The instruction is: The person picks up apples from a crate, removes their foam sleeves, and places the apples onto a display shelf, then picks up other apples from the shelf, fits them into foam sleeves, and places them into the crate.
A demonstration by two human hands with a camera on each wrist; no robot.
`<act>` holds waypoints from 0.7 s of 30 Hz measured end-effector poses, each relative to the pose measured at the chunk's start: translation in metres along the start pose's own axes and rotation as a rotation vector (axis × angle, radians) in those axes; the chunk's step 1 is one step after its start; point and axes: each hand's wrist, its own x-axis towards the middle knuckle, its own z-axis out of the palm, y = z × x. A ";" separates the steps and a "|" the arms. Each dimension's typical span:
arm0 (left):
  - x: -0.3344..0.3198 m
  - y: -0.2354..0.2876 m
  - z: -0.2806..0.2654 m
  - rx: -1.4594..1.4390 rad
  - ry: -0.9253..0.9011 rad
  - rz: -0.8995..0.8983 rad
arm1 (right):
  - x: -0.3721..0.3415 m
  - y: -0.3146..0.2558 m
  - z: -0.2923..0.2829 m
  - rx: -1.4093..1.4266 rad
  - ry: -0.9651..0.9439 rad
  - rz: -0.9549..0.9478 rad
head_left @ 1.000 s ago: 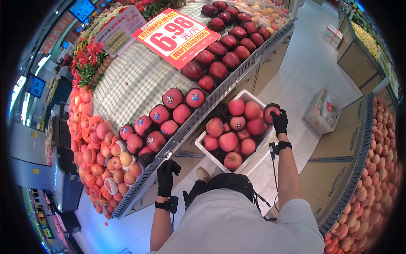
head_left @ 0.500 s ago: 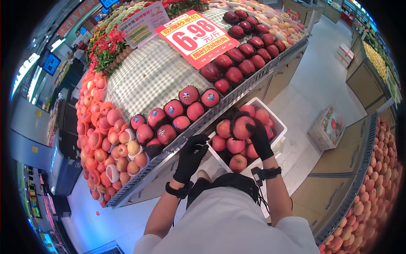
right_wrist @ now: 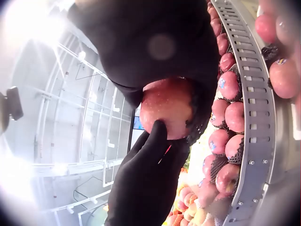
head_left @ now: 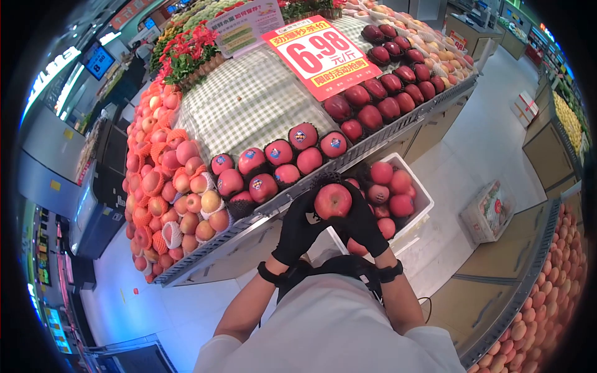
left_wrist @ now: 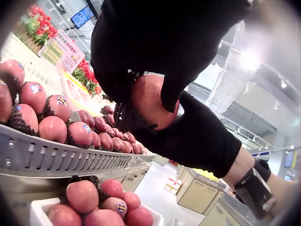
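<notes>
A red apple (head_left: 333,201) is held between both black-gloved hands in front of the body, just over the near side of the white foam box. A dark foam net (head_left: 324,178) wraps its far side. My left hand (head_left: 299,227) grips it from the left and my right hand (head_left: 364,225) from the right. From the left wrist, the apple (left_wrist: 153,103) shows with a thumb pressed across it; the right wrist view has the same apple (right_wrist: 164,106) with fingers curled about it. The palms are hidden.
The white foam box (head_left: 423,198) holds several more apples. Along the slanted display, a grey slotted rail (head_left: 298,188) fronts rows of netted apples (head_left: 304,135). A price sign (head_left: 322,56) stands on the checked cloth (head_left: 230,115). A plastic crate (head_left: 485,214) is on the floor at right.
The right hand has brought the apple left from the box's far right side to the middle. The left hand has come up and right to grip it too. The head view has shifted.
</notes>
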 end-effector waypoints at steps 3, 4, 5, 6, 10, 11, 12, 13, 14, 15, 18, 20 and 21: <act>-0.001 -0.004 -0.010 -0.024 0.004 -0.014 | 0.007 -0.028 0.006 0.147 -0.071 -0.024; -0.001 -0.005 -0.011 -0.040 0.004 -0.019 | 0.007 -0.029 0.008 0.165 -0.071 -0.033; 0.000 -0.004 -0.012 -0.039 0.010 -0.010 | 0.007 -0.029 0.009 0.183 -0.071 -0.040; 0.001 -0.003 -0.013 -0.037 0.016 0.000 | 0.007 -0.026 0.008 0.192 -0.079 -0.036; -0.001 -0.004 -0.014 -0.080 0.040 -0.018 | 0.012 -0.043 0.006 0.166 -0.095 -0.011; -0.001 -0.004 -0.013 -0.060 0.051 -0.006 | 0.012 -0.051 0.007 0.144 -0.093 -0.001; -0.001 -0.005 -0.013 -0.039 0.061 0.004 | 0.013 -0.039 0.007 0.141 -0.087 -0.031; -0.001 -0.005 -0.012 -0.018 0.070 0.016 | 0.013 -0.016 0.008 0.137 -0.080 -0.061; -0.001 -0.001 -0.012 -0.026 0.068 -0.022 | 0.014 -0.008 0.008 0.134 -0.072 -0.091; -0.002 0.005 -0.013 -0.033 0.065 -0.059 | 0.014 -0.002 0.007 0.105 -0.061 -0.087; -0.003 0.003 -0.008 -0.110 0.087 -0.146 | 0.014 0.003 0.007 0.133 -0.017 -0.024; -0.003 0.002 -0.006 -0.135 0.099 -0.177 | 0.014 -0.002 0.012 0.307 0.024 0.087; -0.002 0.003 -0.006 -0.126 0.099 -0.184 | 0.014 -0.002 0.013 0.285 0.016 0.110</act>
